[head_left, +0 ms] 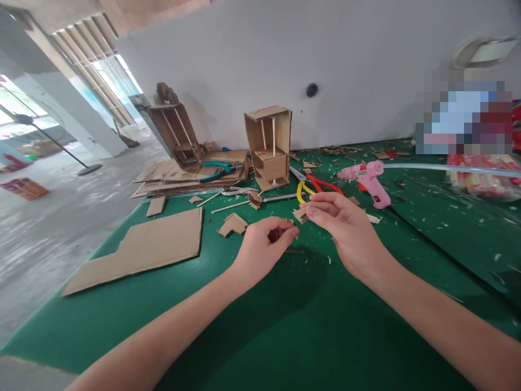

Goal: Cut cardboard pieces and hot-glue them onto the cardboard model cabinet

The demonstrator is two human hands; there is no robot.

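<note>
Between the thumb and fingers of my right hand (345, 231) is a small piece of cardboard (300, 215), held just above the green table. My left hand (266, 241) is close beside it, thumb and fingertips pinched together; whatever they grip is too small to make out. Red-and-yellow-handled pliers (315, 187) lie just beyond my right fingers. Left of my left hand rest a cut cardboard scrap (233, 224) and a large flat cardboard piece (150, 244). Behind my hands stands an upright cardboard box frame (268, 146) with white rods inside.
A pink glue gun (372, 179) with a black cord stands to the right. Teal-handled pliers (220, 169) lie on stacked cardboard (163, 179) near a second box frame (175, 133). Scraps litter the green table (252, 336), and a wall rises behind it.
</note>
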